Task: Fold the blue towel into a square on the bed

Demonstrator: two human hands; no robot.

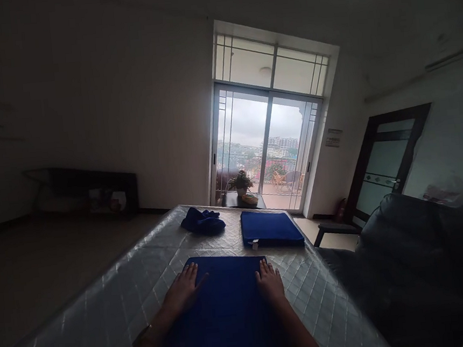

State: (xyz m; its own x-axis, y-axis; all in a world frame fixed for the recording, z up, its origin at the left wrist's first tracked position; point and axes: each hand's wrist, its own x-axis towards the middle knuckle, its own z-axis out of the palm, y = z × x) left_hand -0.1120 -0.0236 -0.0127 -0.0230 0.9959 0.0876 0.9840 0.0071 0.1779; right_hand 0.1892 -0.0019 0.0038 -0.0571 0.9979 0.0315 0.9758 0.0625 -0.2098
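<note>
A flat blue cloth piece [231, 308], roughly rectangular, lies in front of me on the table. My left hand [185, 288] rests on its left edge, fingers stretched forward and thumb spread inward. On the right edge lies my right hand [270, 282], also flat with its fingers extended. Beyond them to the right is a thicker, squared blue folded cloth or cushion [272, 227] with a white tag at its near side. A crumpled blue cloth [203, 221] sits at the far left of the table. Another white label shows at the near edge of the flat piece.
The table [105, 308] has a shiny, quilted-pattern cover. A dark sofa [417, 254] stands close on the right. Past the far edge are a small table with a potted plant [241, 182] and a sliding glass door [267, 143]. A low dark bench [95, 191] stands along the left wall.
</note>
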